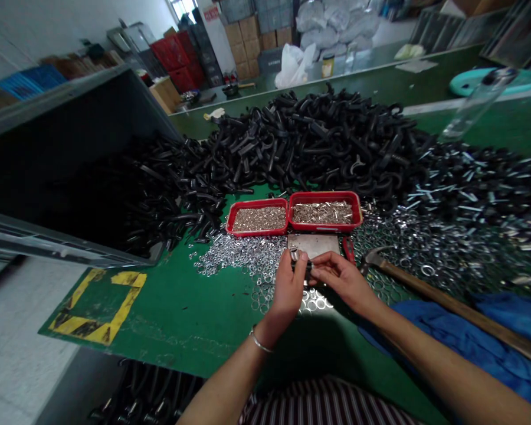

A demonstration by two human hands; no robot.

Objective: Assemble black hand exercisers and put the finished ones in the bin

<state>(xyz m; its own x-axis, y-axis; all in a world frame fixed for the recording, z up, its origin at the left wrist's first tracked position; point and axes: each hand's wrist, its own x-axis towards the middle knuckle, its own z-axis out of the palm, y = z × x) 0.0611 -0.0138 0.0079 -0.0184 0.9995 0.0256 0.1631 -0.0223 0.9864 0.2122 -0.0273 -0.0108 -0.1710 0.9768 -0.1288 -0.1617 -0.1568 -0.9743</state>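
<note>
toward the near edge of the green table (194, 313), my left hand (288, 284) holds a small black part with a silver end (294, 254); my right hand (346, 282) narrows beside it, whether gripping i cannot tell.

Trays (257, 234) behind the plate (316, 242), hammer (451, 301) rightward

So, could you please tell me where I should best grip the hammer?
I'd take the hammer by mid-handle, from above on the wearer's right: the long wooden shaft lies diagonally, exposed over blue cloth, while its head sits among metal rings.
</note>
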